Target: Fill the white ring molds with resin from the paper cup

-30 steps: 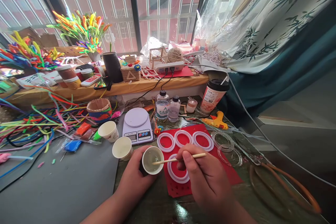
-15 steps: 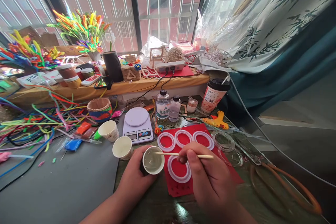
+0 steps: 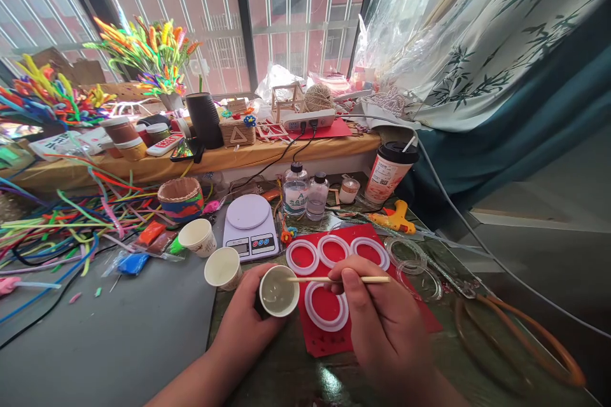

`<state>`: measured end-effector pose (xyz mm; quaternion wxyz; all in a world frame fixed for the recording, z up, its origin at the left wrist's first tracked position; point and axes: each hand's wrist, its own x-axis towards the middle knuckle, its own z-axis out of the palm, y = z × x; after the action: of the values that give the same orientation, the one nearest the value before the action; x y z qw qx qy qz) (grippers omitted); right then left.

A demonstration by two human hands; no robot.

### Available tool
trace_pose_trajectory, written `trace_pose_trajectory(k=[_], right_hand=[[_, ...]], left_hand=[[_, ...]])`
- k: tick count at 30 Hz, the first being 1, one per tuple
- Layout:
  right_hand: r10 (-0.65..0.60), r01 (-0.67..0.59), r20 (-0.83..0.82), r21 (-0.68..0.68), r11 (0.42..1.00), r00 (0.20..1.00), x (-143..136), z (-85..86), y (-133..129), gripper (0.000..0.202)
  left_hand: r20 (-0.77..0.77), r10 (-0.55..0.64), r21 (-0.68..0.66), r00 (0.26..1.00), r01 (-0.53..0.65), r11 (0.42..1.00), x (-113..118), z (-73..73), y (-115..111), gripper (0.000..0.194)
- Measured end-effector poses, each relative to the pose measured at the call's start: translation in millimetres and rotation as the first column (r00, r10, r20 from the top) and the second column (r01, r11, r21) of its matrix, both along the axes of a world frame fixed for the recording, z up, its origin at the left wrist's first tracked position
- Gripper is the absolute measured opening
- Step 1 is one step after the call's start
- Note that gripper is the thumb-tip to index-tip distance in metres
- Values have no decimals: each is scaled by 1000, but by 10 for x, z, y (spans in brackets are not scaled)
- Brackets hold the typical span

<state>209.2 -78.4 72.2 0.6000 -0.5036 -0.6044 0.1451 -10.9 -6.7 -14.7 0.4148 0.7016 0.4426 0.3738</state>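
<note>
My left hand (image 3: 252, 308) is closed around a paper cup (image 3: 279, 292) that holds a cloudy, clear-looking liquid. Between the fingers of my right hand (image 3: 382, 318) is a thin wooden stick (image 3: 315, 280), its far end reaching over the cup's rim into the opening. Beneath and beyond the right hand, several white ring molds (image 3: 327, 307) lie on a red sheet (image 3: 329, 344). Left of the held cup stand two more paper cups, a nearer one (image 3: 223, 268) and a farther one (image 3: 197, 238).
A kitchen scale (image 3: 251, 229) sits behind the cups, beside two clear bottles (image 3: 296, 191). At right are a yellow glue gun (image 3: 395, 219), a drink cup (image 3: 389, 172), clear rings (image 3: 420, 273) and large orange-handled scissors (image 3: 529, 337). Pipe cleaners (image 3: 57, 222) cover the left side.
The stick has shifted very slightly to the right with my right hand. My left hand and the cup stay in place.
</note>
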Motion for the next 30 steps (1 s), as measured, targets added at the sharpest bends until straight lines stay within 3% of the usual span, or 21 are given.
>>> trace_pose_trajectory(k=[9,13,17,20,24,30], right_hand=[[47,-47,10,-5,999,999,-5,28,-8,30],[-18,16,24,81,997,1000,-1,24,3,23],[84,-89,73,77,993,994,-23,86,34,22],[82,-88,80,76,993,993,-39,86,27,20],[91,-92,13,46,995,996,-42,-3,-9,27],[222,-246,-248,-73,966,943,-98,-79,-23,41]], left_hand=[[7,-12,15,1000,12,1000,-19,-44,2,54],[8,-2,1,1000,2,1000,-7,-27,-5,54],[21,23,-9,1000,-22,1000,-5,-36,3,55],[7,34,-9,999,-34,999,-15,-74,10,58],[1,40,61,999,-40,997,-14,-62,19,63],[-31,-22,73,999,25,997,41,168,40,36]])
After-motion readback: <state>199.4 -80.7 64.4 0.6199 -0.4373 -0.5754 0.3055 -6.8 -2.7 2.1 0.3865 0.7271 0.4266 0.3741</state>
